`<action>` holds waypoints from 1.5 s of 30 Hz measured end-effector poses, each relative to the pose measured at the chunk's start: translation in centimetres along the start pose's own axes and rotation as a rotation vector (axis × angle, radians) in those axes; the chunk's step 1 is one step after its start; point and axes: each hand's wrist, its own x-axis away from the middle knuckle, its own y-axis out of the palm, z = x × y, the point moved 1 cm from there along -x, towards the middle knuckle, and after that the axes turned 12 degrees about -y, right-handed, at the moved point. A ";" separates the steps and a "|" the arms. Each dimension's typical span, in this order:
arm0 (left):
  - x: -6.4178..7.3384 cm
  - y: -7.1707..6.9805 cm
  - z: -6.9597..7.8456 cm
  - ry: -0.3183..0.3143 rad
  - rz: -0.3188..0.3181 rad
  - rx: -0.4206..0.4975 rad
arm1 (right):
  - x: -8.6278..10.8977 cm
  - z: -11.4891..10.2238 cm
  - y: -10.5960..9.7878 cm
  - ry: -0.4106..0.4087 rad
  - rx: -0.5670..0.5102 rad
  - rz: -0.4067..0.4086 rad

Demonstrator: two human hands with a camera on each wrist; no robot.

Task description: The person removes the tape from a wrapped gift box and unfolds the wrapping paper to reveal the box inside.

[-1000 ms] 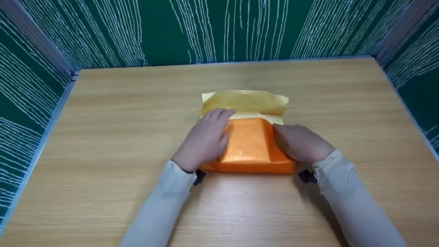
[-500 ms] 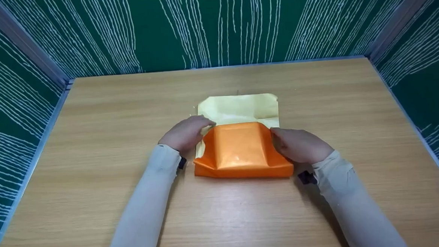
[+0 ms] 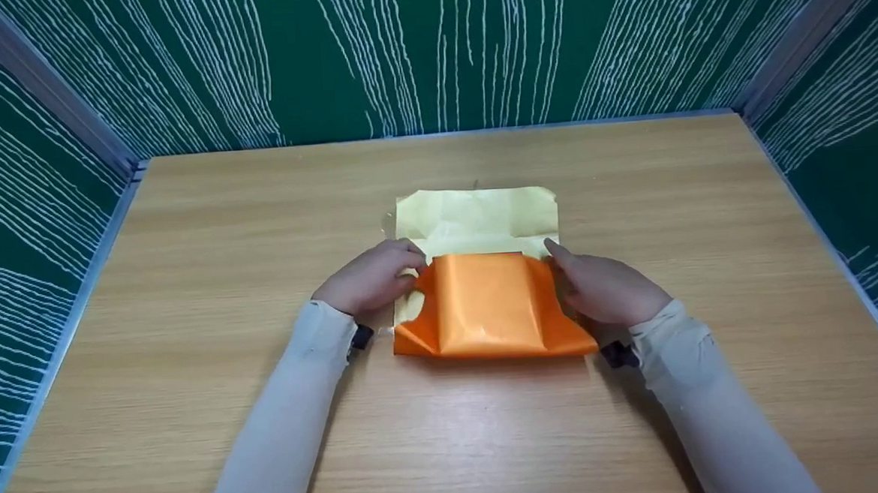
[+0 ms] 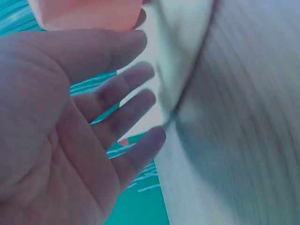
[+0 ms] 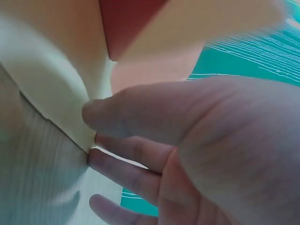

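A sheet of wrapping paper, orange outside (image 3: 487,296) and pale yellow inside (image 3: 475,214), lies mid-table, its orange part folded over a boxy shape. My left hand (image 3: 373,276) is at the left edge of the fold; in the left wrist view its fingers (image 4: 126,108) stretch toward the yellow side, with the thumb just under the orange paper (image 4: 89,14). My right hand (image 3: 610,286) is at the right edge. The right wrist view shows its thumb (image 5: 108,115) against the yellow paper (image 5: 61,89), fingers below. A dark red surface (image 5: 129,23) shows beneath the raised flap.
The wooden table (image 3: 117,414) is bounded by green walls (image 3: 317,65) with white streaks and blue edging. A small clear, shiny scrap (image 3: 387,223) lies beside the paper's upper left corner.
My left hand has drawn back from the top of the orange paper to its left edge. The yellow flap, curled earlier, lies flatter. The orange fold's front edge now stands slightly raised.
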 end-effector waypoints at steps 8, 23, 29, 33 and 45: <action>2.4 -0.5 1.0 -0.010 -0.194 0.413 | 0.2 0.1 0.3 0.014 -0.042 -0.009; 5.1 1.5 1.4 -0.074 -0.114 0.118 | -0.3 -0.1 0.6 -0.051 -0.050 -0.013; 5.1 3.3 2.4 -0.121 -0.099 -0.133 | -0.7 -0.1 0.5 -0.089 -0.066 -0.001; 5.1 3.7 3.0 -0.198 -0.112 -0.179 | -0.7 0.0 0.7 -0.100 -0.036 -0.012; 4.4 3.3 3.1 -0.295 -0.054 -0.185 | -0.2 -1.4 0.4 -0.044 -0.055 -0.118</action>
